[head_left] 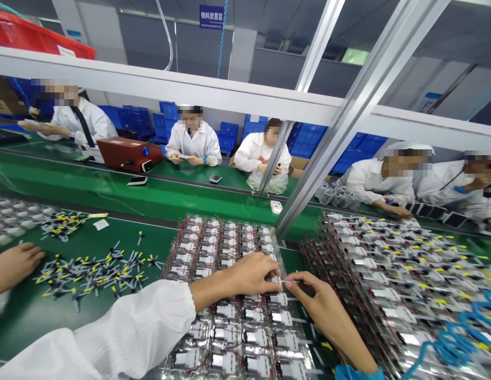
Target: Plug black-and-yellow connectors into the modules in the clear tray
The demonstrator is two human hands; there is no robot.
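My left hand reaches over a clear plastic tray filled with rows of small white parts with black ends and red wires. Its thumb and index finger close around one small white part in the right-hand column. My right hand, with a blue band at the wrist, meets it from the right. The right thumb and index fingertips pinch together beside that part; what lies between them is too small to make out.
Small grey pieces with yellow tips lie heaped on the green table, near a co-worker's hand. Stacked filled trays and a coiled blue hose stand right. A metal post rises ahead; co-workers sit beyond the conveyor.
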